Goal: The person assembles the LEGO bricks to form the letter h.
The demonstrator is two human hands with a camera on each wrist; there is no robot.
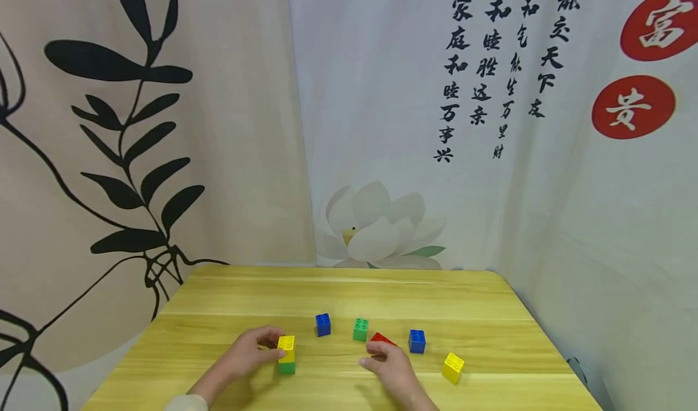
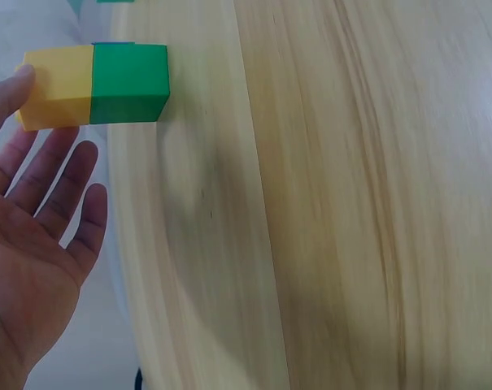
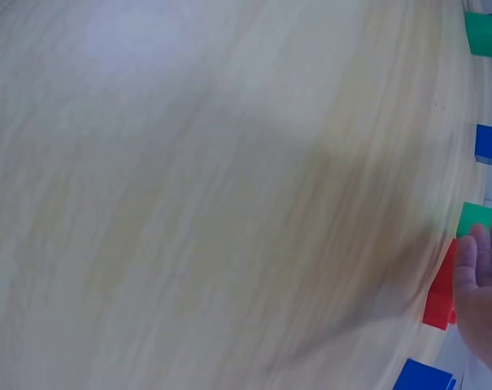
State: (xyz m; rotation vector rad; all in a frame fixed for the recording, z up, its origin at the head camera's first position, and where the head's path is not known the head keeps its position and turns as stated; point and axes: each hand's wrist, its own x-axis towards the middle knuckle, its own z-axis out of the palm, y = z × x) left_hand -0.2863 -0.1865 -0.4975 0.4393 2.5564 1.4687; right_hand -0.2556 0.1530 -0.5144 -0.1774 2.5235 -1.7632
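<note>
My left hand (image 1: pixel 253 353) pinches a yellow building brick (image 1: pixel 286 345) between thumb and fingers. Directly beneath that brick is a green building brick (image 1: pixel 286 368), joined to it in a two-high stack. In the left wrist view the thumb lies on the yellow brick (image 2: pixel 58 88) and the lower fingers spread loosely. My right hand (image 1: pixel 389 368) hovers just in front of a red building brick (image 1: pixel 382 339), partly covering it in the head view. Its fingers (image 3: pixel 467 264) extend beside the red brick (image 3: pixel 441 288) in the right wrist view, with nothing in their grasp.
Beyond the hands stand a blue brick (image 1: pixel 323 325) and a single green brick (image 1: pixel 360 330). Right of the red brick are another blue brick (image 1: pixel 417 341) and a tilted yellow brick (image 1: pixel 453 367). The wooden table (image 1: pixel 262 290) ends at a printed curtain (image 1: pixel 382 126).
</note>
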